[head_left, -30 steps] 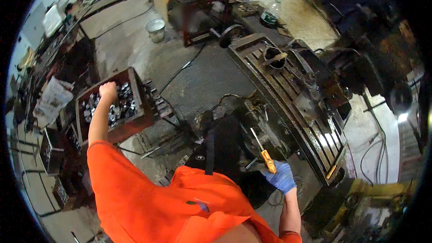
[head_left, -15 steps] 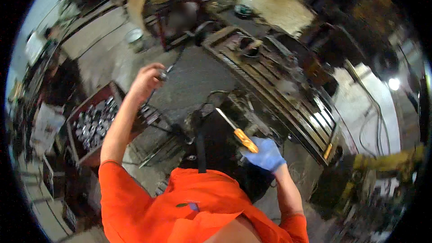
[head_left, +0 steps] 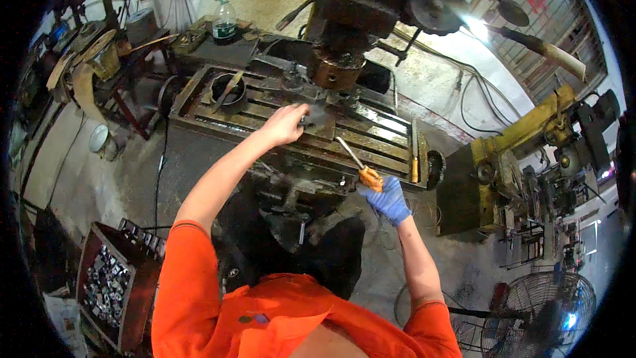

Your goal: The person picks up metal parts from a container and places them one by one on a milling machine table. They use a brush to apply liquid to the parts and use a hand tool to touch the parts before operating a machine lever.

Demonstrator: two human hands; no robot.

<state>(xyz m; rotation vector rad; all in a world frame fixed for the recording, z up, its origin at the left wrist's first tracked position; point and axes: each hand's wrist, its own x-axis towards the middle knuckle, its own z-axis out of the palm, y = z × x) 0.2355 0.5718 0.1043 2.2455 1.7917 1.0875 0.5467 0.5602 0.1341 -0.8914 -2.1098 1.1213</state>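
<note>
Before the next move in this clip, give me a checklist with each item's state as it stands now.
1. Screwdriver gripped: ok, its handle is in the right hand.
2. Part held: ok, it sits at the fingertips of the left hand, mostly hidden.
3. Both hands gloved: not ok if both should be; only the right one is.
4. Spindle stopped: cannot tell from a still.
5. Table free of loose items: not ok; a pot stands toward its left end and a yellow-handled tool lies at its right.
</note>
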